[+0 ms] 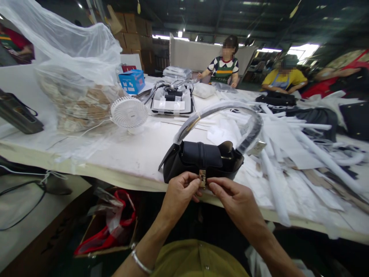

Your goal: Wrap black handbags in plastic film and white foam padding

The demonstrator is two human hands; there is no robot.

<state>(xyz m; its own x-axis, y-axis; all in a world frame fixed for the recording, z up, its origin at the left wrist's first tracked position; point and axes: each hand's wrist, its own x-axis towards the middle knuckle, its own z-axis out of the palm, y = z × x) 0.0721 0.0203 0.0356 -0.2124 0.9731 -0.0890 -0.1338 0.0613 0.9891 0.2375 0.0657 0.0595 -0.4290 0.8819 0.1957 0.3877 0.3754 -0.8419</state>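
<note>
A small black handbag (201,159) stands at the near edge of the white table (138,154). Its arched handle (225,115) is wrapped in clear plastic. A gold clasp (202,178) hangs at the front of the bag's flap. My left hand (180,192) pinches the clasp from the left, fingers closed on it. From the right, my right hand (233,196) meets it, with thumb and forefinger pressed at the clasp's edge. A silver bangle sits on my left wrist.
A white desk fan (129,113) and a big clear bag of paper pieces (77,88) stand to the left. A blue box (132,81), packed bags and white paper strips (302,154) cover the right side. Two other people sit across the table. A red-lined carton (112,227) lies below.
</note>
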